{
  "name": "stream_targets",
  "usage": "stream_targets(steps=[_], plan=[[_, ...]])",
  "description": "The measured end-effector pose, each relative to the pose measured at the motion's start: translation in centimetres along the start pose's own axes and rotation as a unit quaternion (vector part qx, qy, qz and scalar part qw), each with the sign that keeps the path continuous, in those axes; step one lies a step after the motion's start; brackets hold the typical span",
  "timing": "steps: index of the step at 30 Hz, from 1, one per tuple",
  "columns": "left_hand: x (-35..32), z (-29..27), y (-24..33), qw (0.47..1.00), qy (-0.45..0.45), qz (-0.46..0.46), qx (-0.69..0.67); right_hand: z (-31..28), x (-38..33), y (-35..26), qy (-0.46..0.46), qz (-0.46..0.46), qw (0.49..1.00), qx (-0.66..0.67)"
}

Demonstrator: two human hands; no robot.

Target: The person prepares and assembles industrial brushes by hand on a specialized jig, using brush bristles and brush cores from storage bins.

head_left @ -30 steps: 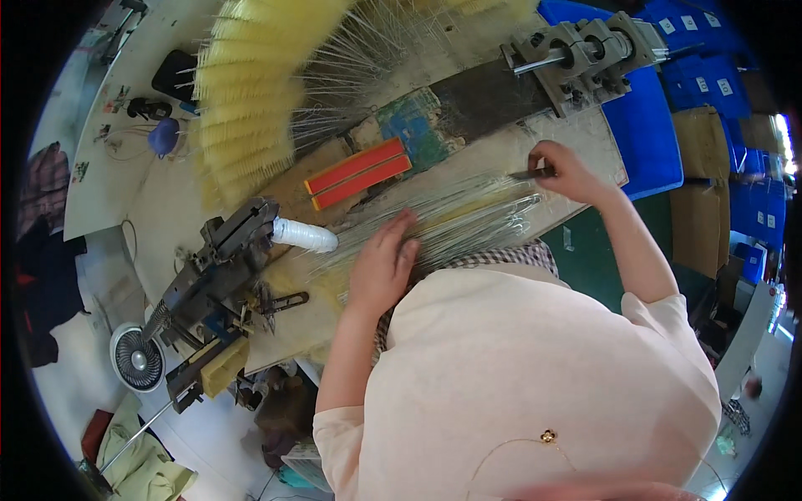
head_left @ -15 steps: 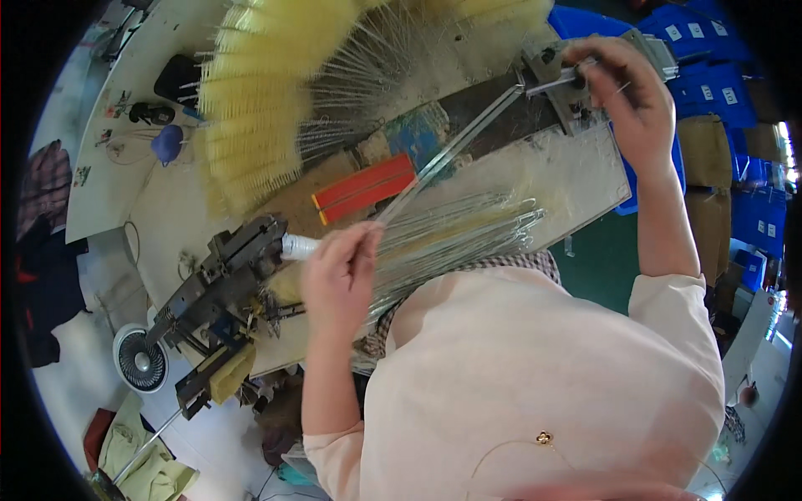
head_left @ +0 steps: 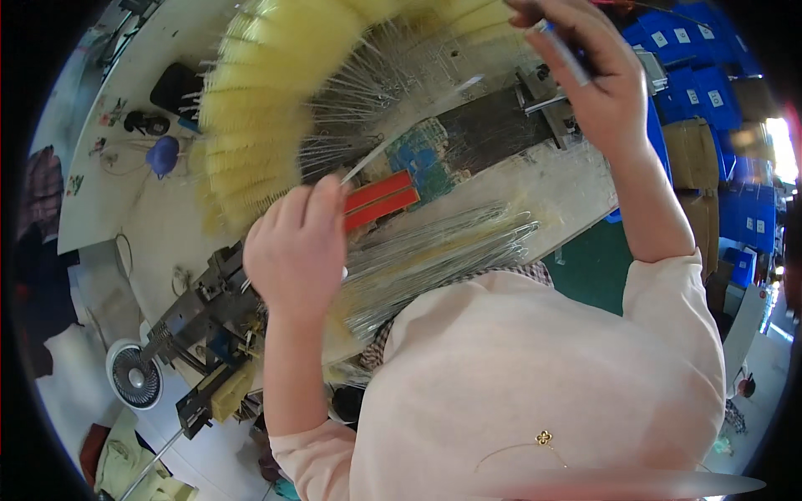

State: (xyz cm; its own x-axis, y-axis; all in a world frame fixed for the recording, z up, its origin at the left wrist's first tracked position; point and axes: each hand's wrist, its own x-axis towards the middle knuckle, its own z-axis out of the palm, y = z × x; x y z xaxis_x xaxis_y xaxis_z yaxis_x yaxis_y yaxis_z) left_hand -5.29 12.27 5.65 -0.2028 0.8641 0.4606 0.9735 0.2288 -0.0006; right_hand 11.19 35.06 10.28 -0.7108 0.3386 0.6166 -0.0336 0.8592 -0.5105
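Observation:
My left hand (head_left: 296,250) is closed, knuckles up, around a thin metal wire (head_left: 369,157) that slants up and right over the bench. A small white end shows beside its palm; what that belongs to is hidden. Farther up at the right, my right hand (head_left: 597,92) is raised above a dark metal clamp (head_left: 547,104). Its blurred fingers are closed on a short grey metal piece (head_left: 570,57). Yellow-bristled brushes (head_left: 255,125) with twisted wire stems fan across the far side. Long looped wires (head_left: 443,259) lie in a bundle near my body.
A red bar-shaped block (head_left: 381,200) lies beside a worn blue-green patch on the bench (head_left: 576,179). At left stands a dark metal machine (head_left: 196,317), with a round fan (head_left: 135,377) below it. Blue bins (head_left: 697,92) and cardboard boxes (head_left: 693,154) line the right side.
My left hand has moved left and slightly up, its wire away from the clamp. My right hand has lifted up and left off the clamp. The doubled wire no longer stretches between them.

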Motion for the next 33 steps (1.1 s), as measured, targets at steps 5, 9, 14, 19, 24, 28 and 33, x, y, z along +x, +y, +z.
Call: stream_targets(steps=[5, 9, 14, 19, 24, 28, 33], plan=[[1.1, 1.0, 2.3, 0.995, -0.082, 0.053, -0.024, 0.8, 2.0, -1.2, 0.099, -0.136, 0.957, 0.236], [-0.1, 0.1, 1.3, 0.996, -0.065, 0.054, -0.021, -0.9, -1.0, -0.8, -0.018, 0.062, 0.996, -0.061], [-2.9, -2.8, 0.2, 0.987, -0.153, -0.042, -0.003, 5.0, -2.8, -3.3, -0.318, -0.057, 0.943, -0.078], [-7.3, -4.4, -1.4, 0.987, -0.124, -0.080, 0.060, 12.4, -3.7, -7.6, -0.344, -0.233, 0.898, -0.146], [-13.4, -2.7, -2.8, 0.937, 0.048, -0.318, -0.132, 16.7, -0.8, -5.7, -0.297, -0.179, 0.937, -0.050], [-12.3, 0.0, 0.1, 0.643, 0.039, -0.614, -0.456, 16.8, -0.8, -6.2, -0.332, -0.177, 0.926, -0.038], [-9.6, 0.9, 0.9, 0.339, 0.037, -0.490, -0.802, 17.9, 0.1, -6.0, -0.382, -0.098, 0.918, 0.036]])
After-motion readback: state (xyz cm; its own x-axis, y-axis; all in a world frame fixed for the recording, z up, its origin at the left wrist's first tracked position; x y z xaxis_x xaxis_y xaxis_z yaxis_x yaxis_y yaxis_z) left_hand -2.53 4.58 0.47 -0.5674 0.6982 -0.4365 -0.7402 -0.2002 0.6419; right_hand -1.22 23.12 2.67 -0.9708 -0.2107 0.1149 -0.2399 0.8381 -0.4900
